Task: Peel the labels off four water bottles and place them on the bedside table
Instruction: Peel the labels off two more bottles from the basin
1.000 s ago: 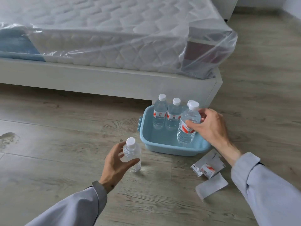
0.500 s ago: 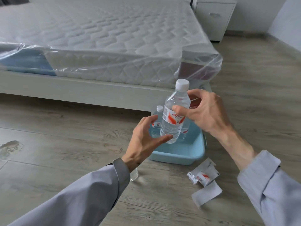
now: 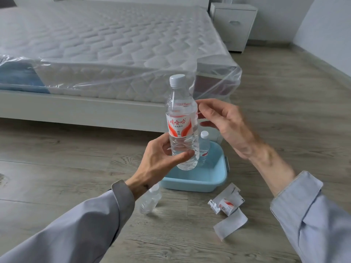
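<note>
My left hand (image 3: 161, 162) grips the lower half of a clear water bottle (image 3: 181, 130) with a white cap and a red-and-white label, held upright above the floor. My right hand (image 3: 226, 126) is at the bottle's right side, fingertips at the label's edge; whether they pinch it I cannot tell. Below stands a light blue basin (image 3: 209, 179) with another labelled bottle (image 3: 204, 147) in it, mostly hidden behind the held one. A bare bottle (image 3: 150, 200) stands on the floor under my left wrist. Peeled labels (image 3: 228, 211) lie on the floor to the right.
A bed with a plastic-wrapped mattress (image 3: 106, 54) fills the upper left. A white bedside table (image 3: 233, 23) stands against the far wall beside the bed. Wooden floor (image 3: 57, 177) spreads around the basin.
The labelled bottle came out of the basin and rose in front of me. My left hand left the bare bottle on the floor and took the labelled bottle's lower half; my right hand shifted to its label.
</note>
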`<state>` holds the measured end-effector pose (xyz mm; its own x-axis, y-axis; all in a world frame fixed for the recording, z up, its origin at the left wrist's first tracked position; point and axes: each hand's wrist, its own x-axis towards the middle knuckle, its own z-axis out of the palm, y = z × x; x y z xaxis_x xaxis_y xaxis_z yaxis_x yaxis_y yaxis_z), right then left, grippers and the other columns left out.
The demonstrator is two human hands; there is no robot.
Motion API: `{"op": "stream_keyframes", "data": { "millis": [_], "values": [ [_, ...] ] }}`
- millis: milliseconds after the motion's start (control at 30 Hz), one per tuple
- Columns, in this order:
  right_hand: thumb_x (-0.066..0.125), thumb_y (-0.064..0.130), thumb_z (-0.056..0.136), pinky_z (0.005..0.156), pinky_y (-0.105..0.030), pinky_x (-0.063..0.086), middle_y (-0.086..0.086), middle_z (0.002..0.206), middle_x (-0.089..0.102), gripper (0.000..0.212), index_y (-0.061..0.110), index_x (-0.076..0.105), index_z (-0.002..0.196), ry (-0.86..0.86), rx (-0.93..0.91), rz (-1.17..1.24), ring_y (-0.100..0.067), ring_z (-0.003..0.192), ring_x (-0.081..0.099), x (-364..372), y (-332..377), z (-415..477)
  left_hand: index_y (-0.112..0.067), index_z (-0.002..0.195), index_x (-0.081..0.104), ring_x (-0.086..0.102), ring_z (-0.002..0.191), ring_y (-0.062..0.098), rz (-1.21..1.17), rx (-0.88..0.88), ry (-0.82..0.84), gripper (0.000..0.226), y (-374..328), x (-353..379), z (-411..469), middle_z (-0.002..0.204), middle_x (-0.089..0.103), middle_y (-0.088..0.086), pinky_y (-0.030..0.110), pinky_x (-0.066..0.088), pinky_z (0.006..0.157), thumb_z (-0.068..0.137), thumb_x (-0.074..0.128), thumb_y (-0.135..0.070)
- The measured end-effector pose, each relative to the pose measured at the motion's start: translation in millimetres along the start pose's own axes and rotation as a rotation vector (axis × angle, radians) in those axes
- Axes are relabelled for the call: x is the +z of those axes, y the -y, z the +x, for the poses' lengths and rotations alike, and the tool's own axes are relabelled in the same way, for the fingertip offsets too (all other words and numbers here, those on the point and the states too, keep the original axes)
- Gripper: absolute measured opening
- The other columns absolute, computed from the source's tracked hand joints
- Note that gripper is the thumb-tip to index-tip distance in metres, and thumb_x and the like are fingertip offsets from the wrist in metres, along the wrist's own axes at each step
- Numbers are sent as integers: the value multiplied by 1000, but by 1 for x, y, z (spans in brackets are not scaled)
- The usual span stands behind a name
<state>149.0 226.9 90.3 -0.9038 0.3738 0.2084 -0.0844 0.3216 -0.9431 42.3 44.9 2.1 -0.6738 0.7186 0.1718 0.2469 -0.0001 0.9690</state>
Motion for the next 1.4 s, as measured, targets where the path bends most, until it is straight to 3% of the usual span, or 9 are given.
{"op": "stream_keyframes", "data": {
  "millis": [133, 267, 333, 433, 667, 900, 1067, 1200, 1400],
  "values": [
    [51, 21, 106, 96, -32, 55, 3, 125, 77, 31, 30, 72, 127, 99, 17, 115, -15, 117, 73, -4, -6, 2, -13, 128, 74, 78, 115, 12, -45, -4, 63, 46, -3, -8, 2, 120, 83, -5, 25, 60, 100, 86, 90, -19],
    [50, 12, 108, 100, -37, 57, 1, 132, 74, 36, 23, 64, 140, 157, 22, 145, -21, 123, 71, -3, -10, 3, -11, 130, 72, 78, 116, 16, -77, -17, 129, 46, -5, -11, 2, 122, 83, -2, 27, 60, 101, 88, 88, -18],
    [52, 10, 108, 104, -39, 56, -1, 132, 74, 33, 20, 66, 137, 160, 13, 145, -22, 124, 70, -2, -11, 4, -10, 130, 72, 78, 116, 16, -79, -21, 151, 45, -6, -11, 1, 122, 82, -1, 26, 60, 101, 88, 87, -17],
    [56, 7, 106, 101, -33, 57, -1, 125, 77, 30, 22, 70, 128, 161, 11, 147, -19, 120, 72, -2, -11, 3, -10, 130, 72, 78, 116, 16, -57, -29, 185, 45, -4, -11, 0, 122, 82, -1, 26, 60, 100, 88, 87, -16],
    [60, 9, 104, 104, -40, 58, -5, 120, 78, 22, 19, 71, 120, 160, 57, 147, -24, 118, 73, -7, -22, 4, -6, 132, 70, 77, 119, 20, -98, -69, 271, 45, -4, -14, -1, 126, 81, 3, 31, 60, 103, 90, 84, -4],
    [60, 19, 105, 111, -50, 51, -12, 136, 71, 36, 13, 65, 139, 284, 84, 244, -35, 130, 64, -8, -33, 7, -10, 132, 72, 73, 124, 24, -162, -141, 345, 55, -7, -18, 1, 129, 79, 8, 39, 55, 113, 82, 82, -30],
    [74, 35, 93, 112, -55, 50, -12, 131, 73, 44, 15, 70, 132, 258, 89, 223, -41, 126, 65, -6, -32, 6, -22, 136, 69, 69, 130, 27, -192, -166, 384, 57, -10, -20, 3, 135, 75, 8, 49, 47, 118, 81, 78, -36],
    [74, 28, 94, 106, -45, 57, -5, 123, 77, 29, 21, 73, 122, 207, 54, 233, -23, 115, 71, -6, -30, 6, -22, 137, 69, 67, 132, 31, -215, -175, 398, 60, -14, -22, 4, 137, 74, 10, 56, 44, 121, 80, 79, -37],
    [69, 17, 96, 94, -29, 59, -3, 120, 78, 30, 16, 69, 126, 159, -22, 313, -20, 112, 74, -1, -19, 6, -3, 139, 64, 68, 128, 36, -277, -210, 418, 70, -18, -24, 8, 135, 72, 20, 53, 47, 119, 75, 77, -30]
  ]
}}
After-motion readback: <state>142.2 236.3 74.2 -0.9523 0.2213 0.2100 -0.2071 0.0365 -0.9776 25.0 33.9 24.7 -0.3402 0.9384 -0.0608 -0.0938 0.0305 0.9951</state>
